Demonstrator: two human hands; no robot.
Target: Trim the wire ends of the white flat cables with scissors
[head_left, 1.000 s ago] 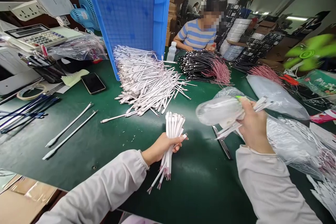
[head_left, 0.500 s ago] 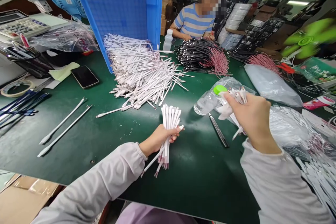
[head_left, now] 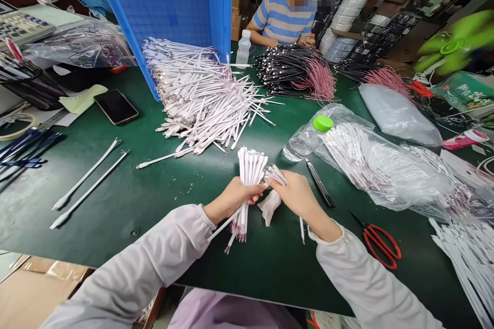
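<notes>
My left hand (head_left: 235,196) is closed around an upright bundle of short white cables (head_left: 250,169) over the green table (head_left: 154,190). Right beside it, my right hand (head_left: 295,195) pinches a few more white cables (head_left: 277,175) and a crumpled white scrap (head_left: 269,204), with its cable ends touching the bundle. A big heap of the same white cables (head_left: 200,97) lies ahead, spilling from a tilted blue crate (head_left: 170,5). Two loose white cables (head_left: 87,182) lie to the left.
A plastic bag of white cables (head_left: 382,169), a bottle with a green cap (head_left: 309,136), tweezers (head_left: 319,182) and red scissors (head_left: 380,247) lie to the right. A phone (head_left: 116,107) lies at left. A person in a striped shirt (head_left: 287,18) sits opposite behind black and pink cables (head_left: 297,74).
My right hand came down from the bag at the right and brought its few white cables against the bundle in my left hand. The view tilted downward.
</notes>
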